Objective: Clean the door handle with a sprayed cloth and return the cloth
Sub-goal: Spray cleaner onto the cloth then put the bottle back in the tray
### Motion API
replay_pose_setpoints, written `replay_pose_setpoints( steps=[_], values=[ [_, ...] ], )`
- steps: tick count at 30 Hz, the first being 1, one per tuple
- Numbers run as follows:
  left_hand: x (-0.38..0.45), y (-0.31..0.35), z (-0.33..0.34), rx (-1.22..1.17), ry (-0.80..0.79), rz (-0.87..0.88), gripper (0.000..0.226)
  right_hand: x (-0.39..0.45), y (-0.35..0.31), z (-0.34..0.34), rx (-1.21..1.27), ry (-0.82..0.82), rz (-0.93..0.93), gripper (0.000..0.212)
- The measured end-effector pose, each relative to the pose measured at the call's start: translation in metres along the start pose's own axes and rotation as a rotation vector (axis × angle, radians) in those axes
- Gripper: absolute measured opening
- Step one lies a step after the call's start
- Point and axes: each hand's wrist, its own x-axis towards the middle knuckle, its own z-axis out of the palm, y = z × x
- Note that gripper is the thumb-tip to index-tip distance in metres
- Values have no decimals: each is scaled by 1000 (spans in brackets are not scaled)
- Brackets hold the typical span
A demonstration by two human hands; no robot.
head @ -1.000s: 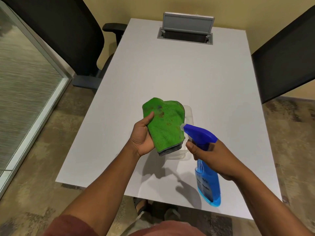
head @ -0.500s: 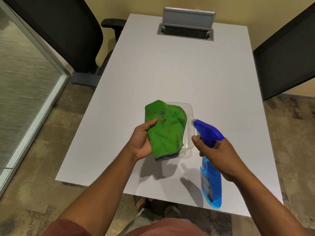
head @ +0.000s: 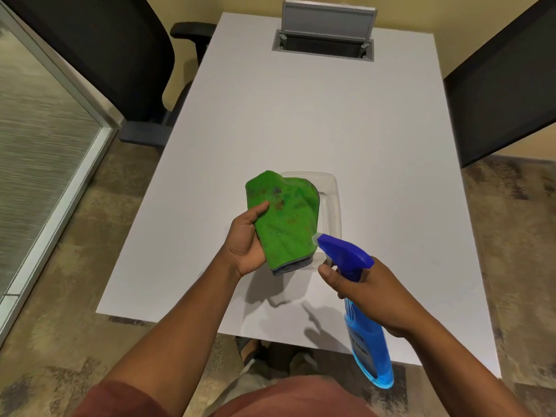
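Observation:
My left hand [head: 245, 245] holds up a green cloth [head: 285, 218] with dark stains, draped over my fingers with my thumb on its face. My right hand [head: 370, 296] grips the neck of a blue spray bottle [head: 365, 341], forefinger on the trigger. Its blue nozzle [head: 322, 240] points at the cloth's lower right edge, almost touching it. A clear plastic tray [head: 332, 200] lies on the white table [head: 331, 130], partly hidden behind the cloth. No door handle is in view.
Black office chairs stand at the table's left [head: 99, 55] and right [head: 505, 94]. A grey cable box [head: 325, 34] with its lid raised sits at the far end. A frosted glass wall [head: 39, 145] runs along the left.
The spray bottle's nozzle drew away to the right half a second ago and has come back close to the cloth's lower edge. My left hand keeps the cloth in about the same place.

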Motion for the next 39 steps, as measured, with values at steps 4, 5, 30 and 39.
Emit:
replay_pose_setpoints(
  steps=[4, 5, 30, 39],
  values=[
    [-1, 2, 1, -24, 8, -1, 45, -8, 6, -5, -8, 55, 30, 39],
    [-1, 2, 1, -25, 10, -2, 45, -9, 7, -7, -1, 58, 29, 41],
    [-16, -10, 9, 99, -63, -90, 38, 11, -35, 10, -9, 44, -84, 48],
    [-14, -2, 6, 57, -32, -45, 46, -3, -14, 13, -11, 104, 14, 51]
  ],
)
